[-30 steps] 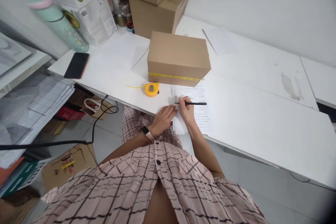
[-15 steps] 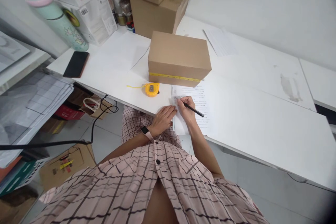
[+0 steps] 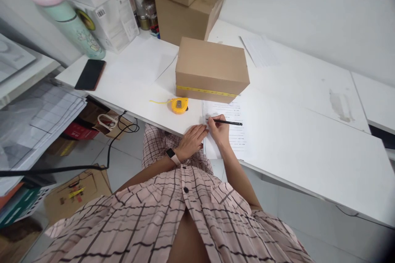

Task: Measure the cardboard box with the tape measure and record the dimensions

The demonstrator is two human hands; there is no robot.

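My right hand (image 3: 220, 130) pinches a black pen (image 3: 230, 122), its tip low over the left side of a printed sheet (image 3: 237, 139). Flat at the paper's left edge lies my left hand (image 3: 193, 140), fingers stretched out, with a watch on its wrist. A brown cardboard box (image 3: 212, 59) with yellow tape along its front side stands just beyond the hands, over the top of the paper. Left of the box's near corner sits a yellow tape measure (image 3: 179, 105), a short length of its blade pulled out to the left.
A dark phone (image 3: 90, 74) lies on the white table (image 3: 293, 119) at the left. Behind it stand a mint green bottle (image 3: 72, 26) and white boxes (image 3: 114, 20). Large cartons (image 3: 185, 18) are stacked at the back. Another sheet (image 3: 257, 50) lies right of the box. A black cable (image 3: 109, 148) hangs below the table.
The pen in my right hand has tilted, its rear end swinging up and slightly right. My left hand stays in place. The view has shifted slightly.
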